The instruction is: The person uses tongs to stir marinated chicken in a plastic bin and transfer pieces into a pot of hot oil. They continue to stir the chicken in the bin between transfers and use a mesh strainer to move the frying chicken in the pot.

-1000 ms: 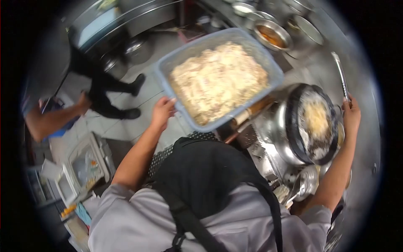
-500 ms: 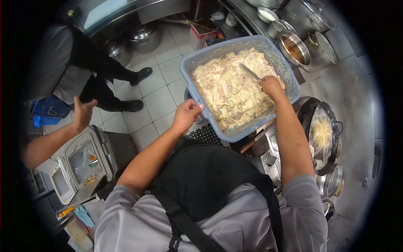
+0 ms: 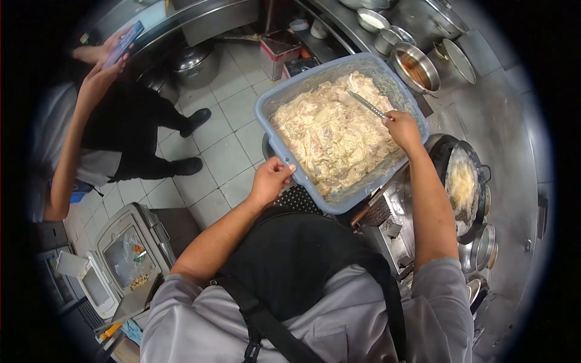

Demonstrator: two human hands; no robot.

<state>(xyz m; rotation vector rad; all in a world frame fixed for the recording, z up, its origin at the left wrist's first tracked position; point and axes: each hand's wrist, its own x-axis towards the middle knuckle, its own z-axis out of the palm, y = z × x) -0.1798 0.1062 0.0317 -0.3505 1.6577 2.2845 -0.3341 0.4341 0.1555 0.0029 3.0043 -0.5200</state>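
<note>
Now the left hand (image 3: 272,181) pinches the rim of the blue-grey tub (image 3: 327,203) midway along its left edge, the tub tilted out in front of the apron (image 3: 290,260); the right hand (image 3: 402,129) wraps around a metal utensil (image 3: 368,104) above the near right corner, its tip at the pale, wet mixture (image 3: 321,133). Just past that corner, a dark wok (image 3: 440,156) froths around pale food (image 3: 461,181), and another person (image 3: 163,112) holds a phone (image 3: 123,44).

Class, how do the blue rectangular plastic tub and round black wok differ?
The blue plastic tub is rectangular; the black wok is round. The tub holds pale, thick mixture; the wok, foamy liquid. The left hand grips the tub's rim; no hand touches the wok. Both are uncovered.
</note>
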